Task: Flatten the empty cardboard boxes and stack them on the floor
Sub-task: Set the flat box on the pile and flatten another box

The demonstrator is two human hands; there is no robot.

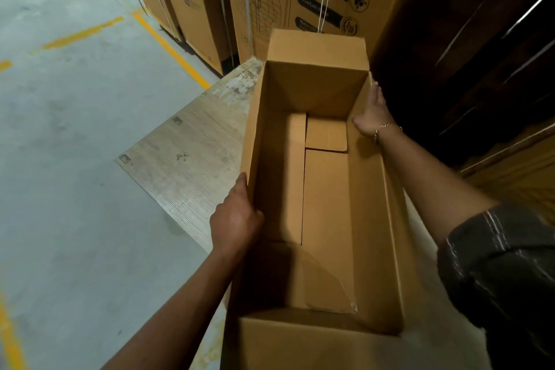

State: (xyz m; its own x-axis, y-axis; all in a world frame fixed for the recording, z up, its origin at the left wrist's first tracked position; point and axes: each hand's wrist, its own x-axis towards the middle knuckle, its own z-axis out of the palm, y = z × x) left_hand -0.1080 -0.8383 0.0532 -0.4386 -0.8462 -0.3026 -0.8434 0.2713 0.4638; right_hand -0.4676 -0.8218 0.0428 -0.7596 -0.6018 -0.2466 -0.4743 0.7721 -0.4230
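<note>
Fingers (253, 213) of left hand (235, 219): curled over the rim of the left wall, about midway along its length, thumb lying up the outside. Gripping.

Carrier: pale wood-grain board (186, 159). Its left corner juts out over the concrete.

Item: one long cardboard box (315, 90), empty, standing erect toward the board's right side, far end near the far corner. Top flaps are open; bottom flaps are folded shut inside.

Right hand (372, 114): at the right wall, close to the far corner. Thumb inside, fingers along the outside, pinching the wall.

Step in hand: likely steadying the box for collapse. No flattening is done.

Next move calls for: freeing the bottom flaps, then pushing opposite corners together so the walls fold flat, before laying the box on the floor (60, 129).
</note>
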